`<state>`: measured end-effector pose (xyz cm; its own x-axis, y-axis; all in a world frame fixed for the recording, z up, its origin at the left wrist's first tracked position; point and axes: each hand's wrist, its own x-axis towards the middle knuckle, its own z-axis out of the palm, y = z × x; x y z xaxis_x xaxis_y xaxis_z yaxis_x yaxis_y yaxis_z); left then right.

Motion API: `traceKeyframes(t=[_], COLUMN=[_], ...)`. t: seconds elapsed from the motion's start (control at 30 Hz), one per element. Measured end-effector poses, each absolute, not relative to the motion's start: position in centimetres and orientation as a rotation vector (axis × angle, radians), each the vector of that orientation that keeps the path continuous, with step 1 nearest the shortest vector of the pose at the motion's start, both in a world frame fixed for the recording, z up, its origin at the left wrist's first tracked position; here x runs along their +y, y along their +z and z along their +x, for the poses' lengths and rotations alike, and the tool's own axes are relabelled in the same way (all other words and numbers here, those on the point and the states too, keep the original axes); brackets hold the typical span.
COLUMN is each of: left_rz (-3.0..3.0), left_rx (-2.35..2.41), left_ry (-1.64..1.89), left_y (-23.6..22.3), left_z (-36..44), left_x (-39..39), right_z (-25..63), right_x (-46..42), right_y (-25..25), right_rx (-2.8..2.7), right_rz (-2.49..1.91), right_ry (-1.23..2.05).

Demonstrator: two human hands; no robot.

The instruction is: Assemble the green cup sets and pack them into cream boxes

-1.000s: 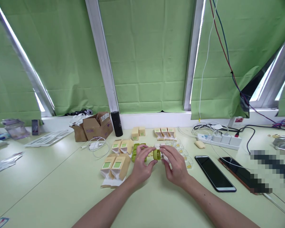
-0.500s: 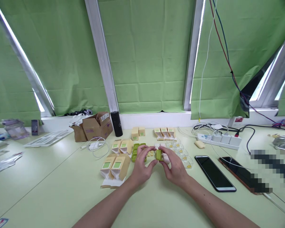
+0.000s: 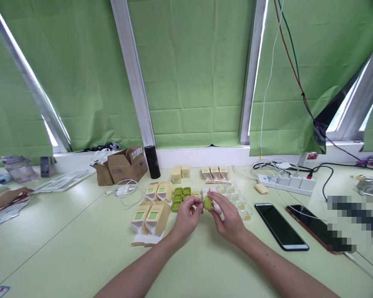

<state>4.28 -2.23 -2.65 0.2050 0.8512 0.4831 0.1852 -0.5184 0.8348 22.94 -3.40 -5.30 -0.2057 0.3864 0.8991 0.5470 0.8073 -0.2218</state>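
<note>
My right hand (image 3: pixel 228 219) pinches a small green case (image 3: pixel 208 203) just above the pale green table (image 3: pixel 81 256). My left hand (image 3: pixel 186 219) is curled beside it, fingertips pinched near the case's left side on something too small to name. Behind the hands lie several green cases (image 3: pixel 180 195) in a cluster. To the left stand open tan cartons with green labels (image 3: pixel 152 215). Clear plastic trays (image 3: pixel 239 200) lie to the right of the hands.
Two phones (image 3: pixel 281 227) lie face up at the right, a power strip with chargers (image 3: pixel 286 182) behind them. A brown cardboard box (image 3: pixel 126 165) and black cylinder (image 3: pixel 152 161) stand near the window sill. Another person's hand (image 3: pixel 6 198) rests at the far left.
My left hand has pulled back from the green cluster toward the held case. Another person's hand has come into view at the far left.
</note>
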Motion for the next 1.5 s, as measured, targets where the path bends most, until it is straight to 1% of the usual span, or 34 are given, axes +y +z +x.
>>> traceKeyframes(t=[1.5], left_rz=[1.752], left_rx=[0.964], left_ry=[1.372], left_y=[-2.48], left_z=[4.53], left_x=[-2.38], right_z=[22.64], right_x=[-3.52], right_y=[-5.28], right_rx=[-1.794], right_rz=[-0.716], right_ry=[-0.116])
